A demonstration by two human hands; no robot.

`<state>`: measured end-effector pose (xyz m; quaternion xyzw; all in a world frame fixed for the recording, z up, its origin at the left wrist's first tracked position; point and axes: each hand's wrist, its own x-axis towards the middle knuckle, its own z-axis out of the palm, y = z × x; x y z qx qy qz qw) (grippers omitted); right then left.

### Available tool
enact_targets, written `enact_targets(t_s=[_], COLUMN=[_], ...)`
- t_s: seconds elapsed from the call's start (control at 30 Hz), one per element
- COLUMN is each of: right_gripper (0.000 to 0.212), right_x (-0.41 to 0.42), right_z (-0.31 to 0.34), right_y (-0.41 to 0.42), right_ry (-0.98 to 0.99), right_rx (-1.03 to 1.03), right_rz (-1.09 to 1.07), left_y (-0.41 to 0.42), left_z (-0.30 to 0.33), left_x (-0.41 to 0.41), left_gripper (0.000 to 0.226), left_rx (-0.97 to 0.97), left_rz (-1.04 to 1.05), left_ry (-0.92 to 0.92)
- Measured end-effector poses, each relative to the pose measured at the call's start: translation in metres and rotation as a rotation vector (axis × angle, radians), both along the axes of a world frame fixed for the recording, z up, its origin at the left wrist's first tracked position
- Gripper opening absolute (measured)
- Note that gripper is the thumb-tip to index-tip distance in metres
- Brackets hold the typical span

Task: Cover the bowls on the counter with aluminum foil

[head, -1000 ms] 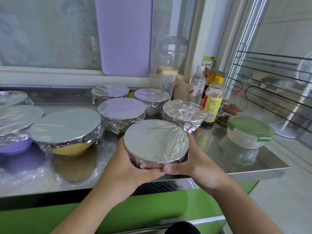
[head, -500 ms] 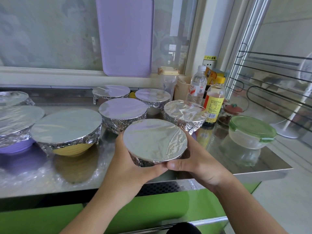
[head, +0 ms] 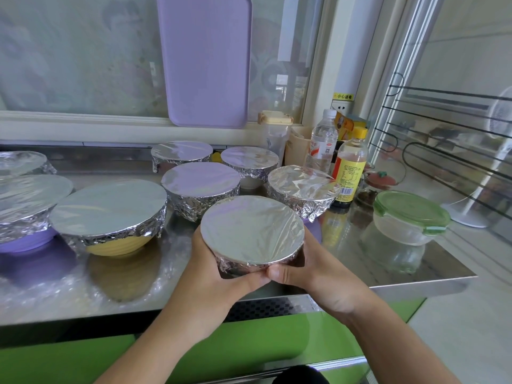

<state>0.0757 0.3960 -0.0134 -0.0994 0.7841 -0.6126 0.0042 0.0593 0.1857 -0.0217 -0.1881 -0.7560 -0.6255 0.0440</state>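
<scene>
Eight foil-topped bowls show on the steel worktop (head: 401,275). Far left, one at the back (head: 23,162) is cut by the frame edge, and in front of it sits a purple bowl (head: 27,200) under foil. Next comes a yellow bowl (head: 110,214), foil crimped round its rim. Behind and to its right stand a back bowl (head: 181,153) and a middle bowl (head: 201,187), wrapped well down their sides. A lilac board (head: 205,59) leans upright against the window above them.

At the near edge, the left hand (head: 213,273) and right hand (head: 313,270) cup the front bowl (head: 252,228) between them; each grip is curled round its foil skirt, thumbs meeting at the near side. Whether it rests on the worktop or is lifted, I cannot tell.

Rightward sit a small back bowl (head: 249,160) and a crinkled bowl (head: 303,187), then a water bottle (head: 322,142), a yellow-capped bottle (head: 350,167) and a green-lidded container (head: 410,217).
</scene>
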Motion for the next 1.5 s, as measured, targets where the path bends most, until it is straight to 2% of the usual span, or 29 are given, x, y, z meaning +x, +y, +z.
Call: enact_targets(t_s=[0.2, 0.4, 0.6, 0.8, 1.07, 1.3, 1.5], right_gripper=[0.09, 0.091, 0.093, 0.098, 0.097, 0.084, 0.081], right_x=[0.002, 0.009, 0.01, 0.012, 0.011, 0.011, 0.011], right_z=[0.001, 0.012, 0.009, 0.0, 0.0, 0.0, -0.003], right_y=[-0.003, -0.002, -0.018, -0.025, -0.022, -0.024, -0.02], right_ry=[-0.039, 0.021, 0.054, 0.022, -0.009, -0.036, -0.051], right_rx=[0.003, -0.028, -0.029, -0.051, -0.031, -0.032, -0.02], right_rz=[0.019, -0.06, -0.144, -0.167, -0.164, -0.157, -0.163], left_y=[-0.001, -0.008, 0.002, 0.0, 0.0, -0.005, -0.012], left_z=[0.0, 0.002, 0.004, -0.001, -0.002, 0.0, -0.003], left_x=[0.0, -0.006, -0.001, -0.002, 0.001, 0.001, -0.003], left_gripper=[0.107, 0.124, 0.098, 0.105, 0.103, 0.104, 0.103], left_rx=[-0.049, -0.028, -0.01, -0.044, -0.111, -0.107, -0.165], left_rz=[0.018, 0.042, 0.016, 0.012, 0.035, 0.054, 0.046], left_ry=[0.01, 0.037, 0.09, 0.066, 0.068, 0.031, -0.02])
